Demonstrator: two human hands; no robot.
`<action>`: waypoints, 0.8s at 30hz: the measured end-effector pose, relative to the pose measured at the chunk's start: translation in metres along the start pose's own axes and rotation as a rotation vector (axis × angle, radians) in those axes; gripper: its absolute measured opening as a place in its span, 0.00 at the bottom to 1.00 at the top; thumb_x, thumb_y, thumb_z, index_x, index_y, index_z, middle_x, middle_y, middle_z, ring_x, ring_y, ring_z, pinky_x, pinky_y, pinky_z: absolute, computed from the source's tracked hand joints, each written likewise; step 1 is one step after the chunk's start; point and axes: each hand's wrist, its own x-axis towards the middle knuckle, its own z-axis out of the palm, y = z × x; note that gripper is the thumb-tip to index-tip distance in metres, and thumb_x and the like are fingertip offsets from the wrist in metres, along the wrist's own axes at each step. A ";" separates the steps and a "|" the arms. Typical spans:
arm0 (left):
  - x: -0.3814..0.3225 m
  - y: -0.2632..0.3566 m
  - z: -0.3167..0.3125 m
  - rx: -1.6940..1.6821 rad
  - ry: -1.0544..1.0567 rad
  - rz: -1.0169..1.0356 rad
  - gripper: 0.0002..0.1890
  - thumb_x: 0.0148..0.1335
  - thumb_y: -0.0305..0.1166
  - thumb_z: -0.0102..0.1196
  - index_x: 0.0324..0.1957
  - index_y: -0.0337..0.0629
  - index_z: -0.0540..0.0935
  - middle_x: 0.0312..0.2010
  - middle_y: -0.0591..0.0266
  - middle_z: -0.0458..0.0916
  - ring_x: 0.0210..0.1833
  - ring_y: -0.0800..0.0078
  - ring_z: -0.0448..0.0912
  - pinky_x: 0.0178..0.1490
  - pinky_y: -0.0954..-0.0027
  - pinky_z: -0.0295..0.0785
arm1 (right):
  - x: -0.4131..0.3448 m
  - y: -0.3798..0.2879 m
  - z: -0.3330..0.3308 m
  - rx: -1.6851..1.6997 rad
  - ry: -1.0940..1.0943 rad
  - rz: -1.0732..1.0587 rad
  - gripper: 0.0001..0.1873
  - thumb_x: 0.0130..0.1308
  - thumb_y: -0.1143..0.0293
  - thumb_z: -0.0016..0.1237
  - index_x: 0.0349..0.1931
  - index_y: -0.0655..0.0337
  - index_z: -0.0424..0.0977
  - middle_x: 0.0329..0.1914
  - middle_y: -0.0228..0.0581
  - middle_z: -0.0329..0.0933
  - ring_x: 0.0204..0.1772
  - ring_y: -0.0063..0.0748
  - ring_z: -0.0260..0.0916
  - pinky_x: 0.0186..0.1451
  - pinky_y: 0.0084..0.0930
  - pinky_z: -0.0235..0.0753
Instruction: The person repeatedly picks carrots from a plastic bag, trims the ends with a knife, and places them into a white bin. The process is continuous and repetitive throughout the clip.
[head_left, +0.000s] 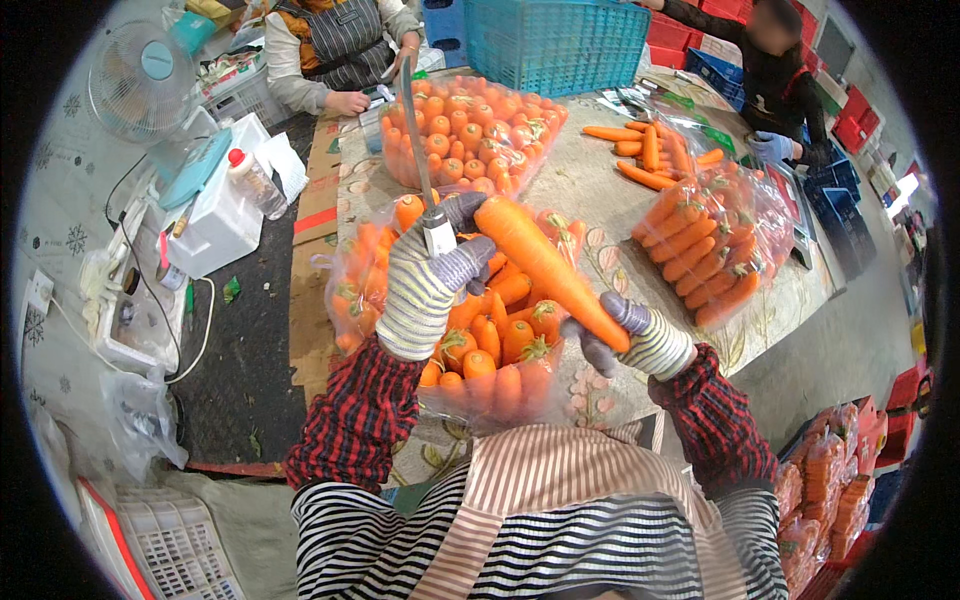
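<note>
My left hand (424, 281), in a striped knit glove with grey-purple fingers, grips a knife (440, 238) by its pale handle. The narrow metal blade points up and away from me. One large carrot (551, 266) lies slantwise between my hands, its thick end against my left fingers. My right hand (637, 334), gloved alike, pinches the tapered end of that carrot. Beneath both hands sits an open clear plastic bag of carrots (480, 364), some with short green stem stubs. Part of the bag is hidden by my left hand and the held carrot.
Beyond are another bag of carrots (472, 135) and a blue plastic crate (559, 45). Loose carrots (649, 154) and a packed bag (705, 247) lie to the right. Two people work across the table. A fan (142, 82) and foam box (217, 217) stand left.
</note>
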 end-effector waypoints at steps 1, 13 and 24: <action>-0.001 0.002 0.001 0.026 -0.012 0.003 0.18 0.55 0.27 0.56 0.49 0.39 0.74 0.31 0.66 0.77 0.27 0.83 0.74 0.27 0.81 0.70 | 0.001 -0.002 0.003 -0.077 -0.018 -0.008 0.29 0.60 0.46 0.44 0.45 0.65 0.71 0.27 0.30 0.70 0.29 0.18 0.63 0.31 0.16 0.62; -0.023 0.003 0.008 0.581 -0.203 0.109 0.09 0.50 0.26 0.61 0.33 0.38 0.76 0.27 0.68 0.77 0.30 0.83 0.74 0.35 0.78 0.70 | 0.008 -0.010 0.019 -0.308 0.071 -0.309 0.34 0.51 0.54 0.54 0.56 0.62 0.61 0.35 0.36 0.69 0.35 0.25 0.69 0.38 0.23 0.70; -0.030 -0.026 0.046 -0.325 -0.301 -0.322 0.22 0.58 0.37 0.56 0.51 0.35 0.71 0.35 0.59 0.79 0.28 0.78 0.76 0.27 0.79 0.70 | 0.034 -0.038 0.015 0.888 -0.320 -0.297 0.26 0.67 0.54 0.35 0.60 0.61 0.57 0.39 0.46 0.69 0.35 0.40 0.67 0.44 0.37 0.70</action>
